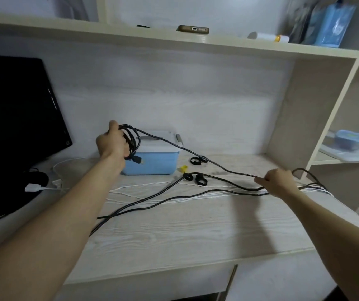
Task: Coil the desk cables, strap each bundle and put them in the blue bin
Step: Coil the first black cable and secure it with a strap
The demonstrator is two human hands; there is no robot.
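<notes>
My left hand [111, 142] grips the coiled black cable [195, 154]; right hand [277, 181] pinches its limp, light slack, best fed near the coil.

Our left hand [111, 141] raised ahead, arm stretched forward, fingers curled round black cable coil [130, 141]. Our right hand [277, 181] lower and out to right (back of hand up), fingers pinching same cable's running length, arm extended.
</notes>
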